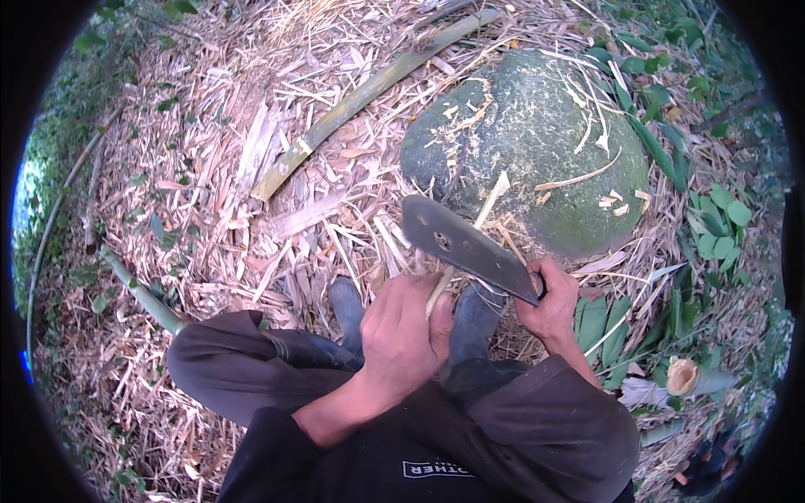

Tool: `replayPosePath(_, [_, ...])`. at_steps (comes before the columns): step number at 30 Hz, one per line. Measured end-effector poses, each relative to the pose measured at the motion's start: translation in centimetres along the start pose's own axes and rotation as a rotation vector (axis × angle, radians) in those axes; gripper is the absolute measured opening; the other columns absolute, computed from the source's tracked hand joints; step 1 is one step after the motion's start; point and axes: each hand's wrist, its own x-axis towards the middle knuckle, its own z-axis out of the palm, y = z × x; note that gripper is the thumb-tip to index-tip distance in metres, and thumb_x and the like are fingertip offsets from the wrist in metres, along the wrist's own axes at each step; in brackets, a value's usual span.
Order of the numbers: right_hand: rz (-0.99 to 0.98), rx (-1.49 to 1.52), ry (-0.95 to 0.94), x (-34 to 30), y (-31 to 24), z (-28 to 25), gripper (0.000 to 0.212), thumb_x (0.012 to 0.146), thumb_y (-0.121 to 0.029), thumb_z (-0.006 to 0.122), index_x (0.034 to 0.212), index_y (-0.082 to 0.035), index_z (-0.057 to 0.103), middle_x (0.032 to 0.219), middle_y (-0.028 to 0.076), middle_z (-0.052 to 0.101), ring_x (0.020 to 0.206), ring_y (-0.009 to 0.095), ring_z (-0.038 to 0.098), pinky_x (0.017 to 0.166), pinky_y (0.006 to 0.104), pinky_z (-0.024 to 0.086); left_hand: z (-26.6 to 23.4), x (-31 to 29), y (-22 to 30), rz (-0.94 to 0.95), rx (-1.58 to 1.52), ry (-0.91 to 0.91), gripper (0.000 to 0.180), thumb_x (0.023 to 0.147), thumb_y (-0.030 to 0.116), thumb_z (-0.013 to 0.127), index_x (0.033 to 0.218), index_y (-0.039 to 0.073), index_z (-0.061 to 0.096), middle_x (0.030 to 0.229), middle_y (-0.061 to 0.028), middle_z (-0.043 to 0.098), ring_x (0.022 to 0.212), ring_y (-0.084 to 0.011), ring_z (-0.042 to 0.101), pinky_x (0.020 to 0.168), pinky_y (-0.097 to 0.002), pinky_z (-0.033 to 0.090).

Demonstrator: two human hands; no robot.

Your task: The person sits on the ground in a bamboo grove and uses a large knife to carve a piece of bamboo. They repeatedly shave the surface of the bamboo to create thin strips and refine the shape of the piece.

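My left hand (pixel 402 331) is closed around a thin pale bamboo strip (pixel 493 199), which slants up and away to the right. In my right hand (pixel 551 303), the fingers wrap the handle end of a broad dark cleaver-like knife (pixel 482 250) with a rounded tip and a hole in the blade. The blade lies across the strip, pointing left above my left hand. Its handle is mostly hidden by my fingers. Both hands are between my bent knees, just short of a big mossy boulder (pixel 562 159).
Shavings cover the boulder and the ground (pixel 210 159). A long green bamboo pole (pixel 360 99) lies at far left of the boulder. Another pole (pixel 142 289) is by my left knee. Cut bamboo (pixel 683 377) and leafy plants (pixel 713 222) are on the right. My dark boots (pixel 474 323) stand below the hands.
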Motion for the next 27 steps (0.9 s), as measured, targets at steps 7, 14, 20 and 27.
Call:
replayPosePath(7, [-0.047, 0.157, -0.181, 0.7, -1.9, -0.2, 0.022, 0.072, -0.016, 0.075, 0.083, -0.006, 0.059, 0.065, 0.013, 0.06, 0.055, 0.033, 0.061, 0.053, 0.0399, 0.047, -1.8, 0.4, 1.3, -0.115, 0.101, -0.234, 0.014, 0.095, 0.01, 0.063, 0.089, -0.001, 0.056, 0.075, -0.0162, 0.055, 0.066, -0.0362, 0.058, 0.058, -0.044, 0.045])
replayPosePath(14, [-0.347, 0.24, -0.219, 1.7, -3.3, -1.6, 0.027, 0.065, -0.02, 0.077, 0.08, -0.006, 0.058, 0.066, 0.013, 0.06, 0.059, 0.034, 0.062, 0.053, 0.0395, 0.048, -3.1, -1.0, 2.2, -0.063, 0.263, -0.375, 0.025, 0.086, 0.007, 0.065, 0.108, -0.004, 0.062, 0.09, -0.0196, 0.062, 0.079, -0.0403, 0.061, 0.071, -0.0529, 0.047])
replayPosePath(20, [-0.267, 0.242, -0.245, 1.3, -3.2, -1.1, 0.029, 0.064, -0.022, 0.078, 0.078, -0.006, 0.059, 0.065, 0.013, 0.059, 0.059, 0.035, 0.061, 0.053, 0.0414, 0.047, -2.1, -1.6, 1.4, -0.058, 0.17, -0.435, 0.031, 0.084, 0.009, 0.066, 0.114, -0.001, 0.064, 0.096, -0.022, 0.065, 0.085, -0.0425, 0.062, 0.079, -0.0534, 0.05])
replayPosePath(27, [0.02, 0.248, -0.338, 1.4, -2.8, -0.6, 0.03, 0.062, -0.025, 0.078, 0.077, -0.008, 0.058, 0.065, 0.011, 0.059, 0.058, 0.035, 0.062, 0.056, 0.045, 0.049, -1.8, -0.6, 2.4, -0.189, 0.199, -0.397, 0.02, 0.094, 0.011, 0.061, 0.107, -0.004, 0.061, 0.081, -0.024, 0.061, 0.071, -0.045, 0.061, 0.063, -0.051, 0.047])
